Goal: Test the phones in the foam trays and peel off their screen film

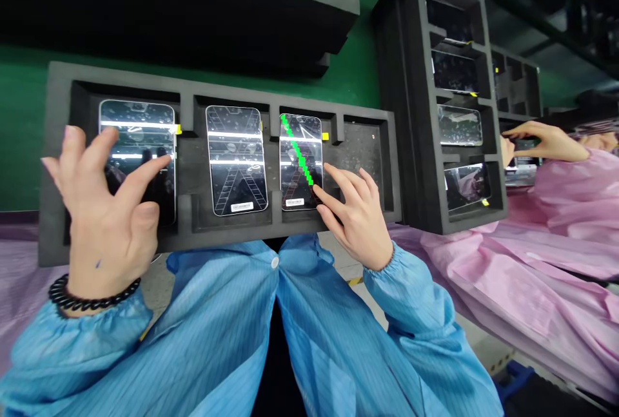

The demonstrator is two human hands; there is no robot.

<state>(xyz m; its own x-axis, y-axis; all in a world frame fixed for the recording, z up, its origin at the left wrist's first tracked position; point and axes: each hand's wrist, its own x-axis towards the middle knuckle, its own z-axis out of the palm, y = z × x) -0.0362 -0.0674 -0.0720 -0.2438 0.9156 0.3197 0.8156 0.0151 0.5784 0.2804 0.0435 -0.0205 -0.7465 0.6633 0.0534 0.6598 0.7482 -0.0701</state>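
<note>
Blue coat cloth (pixel 217 327) fills the near side, its cuffs gathered at both wrists (the left one wears a black coiled band (pixel 91 303)). Just beyond lies a dark tray (pixel 58 101) on a green worktop (pixel 24 107), three phones set in its compartments. Over the leftmost phone (pixel 140 140) the left hand (pixel 104 223) spreads its fingers wide, its grip open and closed on nothing; I cannot tell whether the fingertips touch the glass. The middle phone (pixel 236 178) lies between the hands. At the third phone (pixel 290 185), further right, the right hand (pixel 360 220) has its index fingertip at the near end of a jagged green line (pixel 302 160) on the screen, its grip loosely open, holding nothing. Far right, beyond another tray (pixel 416 146), shows a co-worker's hand (pixel 554 140).
</note>
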